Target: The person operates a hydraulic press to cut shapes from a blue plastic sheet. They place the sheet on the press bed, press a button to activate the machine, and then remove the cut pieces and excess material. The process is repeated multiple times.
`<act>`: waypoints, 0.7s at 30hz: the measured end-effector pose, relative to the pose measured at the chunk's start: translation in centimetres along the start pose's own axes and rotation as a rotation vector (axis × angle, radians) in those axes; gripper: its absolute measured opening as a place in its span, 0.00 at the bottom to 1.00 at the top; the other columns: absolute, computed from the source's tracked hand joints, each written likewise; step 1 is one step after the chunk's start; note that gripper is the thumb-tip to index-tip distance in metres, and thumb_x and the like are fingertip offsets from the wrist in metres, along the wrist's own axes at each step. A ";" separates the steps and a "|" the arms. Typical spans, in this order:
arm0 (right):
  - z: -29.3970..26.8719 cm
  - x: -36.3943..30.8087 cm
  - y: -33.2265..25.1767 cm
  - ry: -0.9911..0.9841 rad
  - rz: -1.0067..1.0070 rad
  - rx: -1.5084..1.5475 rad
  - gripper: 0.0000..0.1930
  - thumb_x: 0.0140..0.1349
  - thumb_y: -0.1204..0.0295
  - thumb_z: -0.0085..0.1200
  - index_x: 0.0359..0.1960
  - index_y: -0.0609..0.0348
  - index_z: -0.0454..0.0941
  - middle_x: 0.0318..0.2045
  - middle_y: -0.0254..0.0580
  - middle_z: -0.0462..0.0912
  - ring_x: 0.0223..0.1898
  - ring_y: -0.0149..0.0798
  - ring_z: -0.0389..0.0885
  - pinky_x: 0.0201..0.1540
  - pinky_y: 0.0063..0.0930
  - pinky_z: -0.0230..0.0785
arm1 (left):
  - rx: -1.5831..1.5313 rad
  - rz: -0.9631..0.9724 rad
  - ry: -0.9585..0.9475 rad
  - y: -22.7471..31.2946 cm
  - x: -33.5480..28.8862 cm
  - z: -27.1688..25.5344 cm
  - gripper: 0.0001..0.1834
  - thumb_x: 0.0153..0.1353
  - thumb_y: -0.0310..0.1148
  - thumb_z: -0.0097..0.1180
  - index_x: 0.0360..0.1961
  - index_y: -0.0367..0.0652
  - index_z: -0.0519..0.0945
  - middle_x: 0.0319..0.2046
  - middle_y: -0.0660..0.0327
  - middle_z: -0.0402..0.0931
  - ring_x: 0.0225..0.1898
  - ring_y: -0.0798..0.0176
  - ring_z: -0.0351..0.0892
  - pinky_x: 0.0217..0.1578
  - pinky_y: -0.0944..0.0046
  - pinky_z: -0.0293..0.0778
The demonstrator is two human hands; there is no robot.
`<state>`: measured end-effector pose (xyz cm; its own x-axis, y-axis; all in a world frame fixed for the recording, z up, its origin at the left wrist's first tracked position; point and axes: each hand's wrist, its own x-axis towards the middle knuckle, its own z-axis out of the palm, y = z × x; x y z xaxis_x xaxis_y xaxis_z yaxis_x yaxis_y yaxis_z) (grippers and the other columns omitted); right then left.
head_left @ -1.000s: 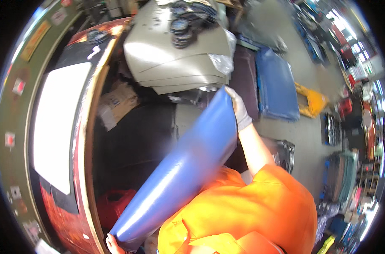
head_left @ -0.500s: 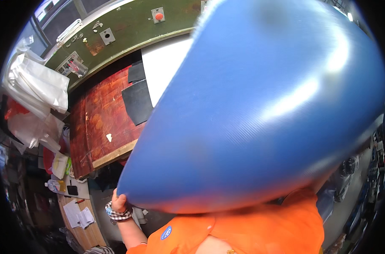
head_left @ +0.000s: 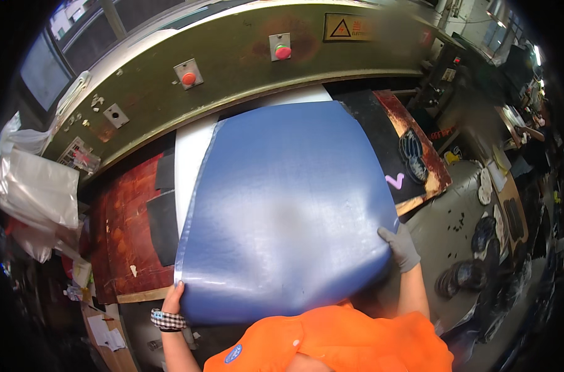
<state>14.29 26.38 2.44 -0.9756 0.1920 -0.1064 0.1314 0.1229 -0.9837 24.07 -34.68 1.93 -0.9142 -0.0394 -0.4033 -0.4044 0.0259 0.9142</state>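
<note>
A large glossy blue sheet spreads in front of me, its far part over a white board and its near edge curving down by my body. My left hand, bare with a checkered band at the wrist, grips the near left corner. On the right edge is my right hand in a grey glove, its thumb on top and its other fingers partly hidden beneath. Under the machine's green beam, the sheet's far edge lies close to the opening.
Black pieces lie on the worn red table at left. A dark cutting-die-like object and a pink strip rest at right. Red buttons stick out from the beam. Plastic bags hang at far left.
The blue sheet, raised and filling much of the view before, has come down flatter over the white board. My right hand now shows at its right edge; my left keeps its corner.
</note>
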 end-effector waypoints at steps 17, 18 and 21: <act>7.9 33.2 -10.1 0.081 -0.475 -0.434 0.22 0.63 0.56 0.52 0.49 0.62 0.81 0.40 0.57 0.85 0.40 0.49 0.84 0.46 0.35 0.73 | 0.468 0.307 0.620 10.8 23.0 3.1 0.19 0.66 0.34 0.57 0.52 0.30 0.78 0.46 0.50 0.83 0.45 0.61 0.81 0.49 0.63 0.75; 8.4 33.8 -9.0 0.129 -0.390 -0.564 0.24 0.63 0.55 0.52 0.52 0.62 0.79 0.43 0.57 0.84 0.44 0.51 0.83 0.49 0.36 0.72 | 0.424 0.416 0.668 11.3 25.5 2.5 0.20 0.66 0.35 0.57 0.53 0.30 0.78 0.48 0.49 0.82 0.48 0.60 0.80 0.52 0.63 0.74; 7.8 33.5 -7.2 0.175 -0.249 -0.778 0.36 0.60 0.46 0.52 0.64 0.59 0.70 0.55 0.60 0.79 0.58 0.56 0.77 0.60 0.41 0.68 | 0.584 0.447 0.723 10.0 25.8 3.0 0.24 0.66 0.37 0.58 0.57 0.31 0.76 0.53 0.46 0.79 0.55 0.54 0.78 0.57 0.61 0.71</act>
<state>-20.65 24.37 4.83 -0.9591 0.2109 0.1887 0.0618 0.8068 -0.5876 -3.66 -32.42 0.52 -0.8285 -0.4928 0.2658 -0.1568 0.6599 0.7348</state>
